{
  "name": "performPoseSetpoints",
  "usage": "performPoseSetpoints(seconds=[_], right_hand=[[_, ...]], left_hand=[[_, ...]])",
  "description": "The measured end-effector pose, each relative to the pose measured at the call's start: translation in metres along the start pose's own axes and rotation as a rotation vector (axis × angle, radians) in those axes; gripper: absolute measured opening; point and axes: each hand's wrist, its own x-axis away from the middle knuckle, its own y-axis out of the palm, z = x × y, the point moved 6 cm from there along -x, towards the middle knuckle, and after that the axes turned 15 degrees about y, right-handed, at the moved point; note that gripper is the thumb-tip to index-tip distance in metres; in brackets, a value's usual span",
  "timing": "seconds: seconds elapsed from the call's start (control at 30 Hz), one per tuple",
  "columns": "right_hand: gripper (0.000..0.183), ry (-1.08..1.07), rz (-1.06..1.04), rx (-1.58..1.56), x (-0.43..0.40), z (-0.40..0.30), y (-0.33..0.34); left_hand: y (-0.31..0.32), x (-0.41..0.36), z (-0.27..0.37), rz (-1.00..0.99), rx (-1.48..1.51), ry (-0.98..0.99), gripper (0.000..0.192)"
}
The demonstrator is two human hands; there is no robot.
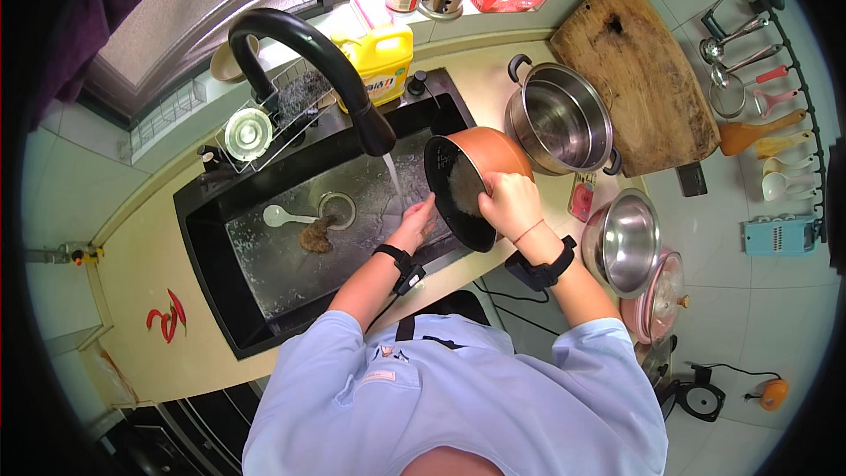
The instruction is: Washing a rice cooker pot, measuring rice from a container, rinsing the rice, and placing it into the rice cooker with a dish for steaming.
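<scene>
My right hand (pixel 512 206) grips the rim of an orange rice cooker inner pot (pixel 497 145), tilted over the right end of the black sink (pixel 208 304). Whitish grains, apparently rice, lie inside its dark interior. My left hand (pixel 418 221) is beside the pot's lower left rim, fingers apart; whether it touches the pot is unclear. Water (pixel 392 175) runs from the black faucet (pixel 377 132) just left of the pot. A white spoon (pixel 285 216) and a brown clump (pixel 316 236) lie near the drain strainer (pixel 338 210) in the sink.
Right of the sink stand a steel pot (pixel 562 119), a wooden cutting board (pixel 634 79) and a steel bowl (pixel 628 244). A yellow detergent jug (pixel 383 59) and a wire rack (pixel 304 106) are behind it. Red chili peppers (pixel 170 320) lie on the left counter.
</scene>
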Motion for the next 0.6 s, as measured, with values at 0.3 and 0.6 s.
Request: performPoseSetpoints(seconds=[0.3,0.6], right_hand=[[0.013,0.135,-0.074,-0.234,-0.017,0.013,0.023],[0.021,0.481,-0.519,-1.09,-0.002,0.044,0.104]], left_hand=[[-0.035,0.02,0.016,-0.187,0.056,-0.089,0.052],[-0.104,0.117,0.125,-0.259,-0.355,-0.046,0.03]])
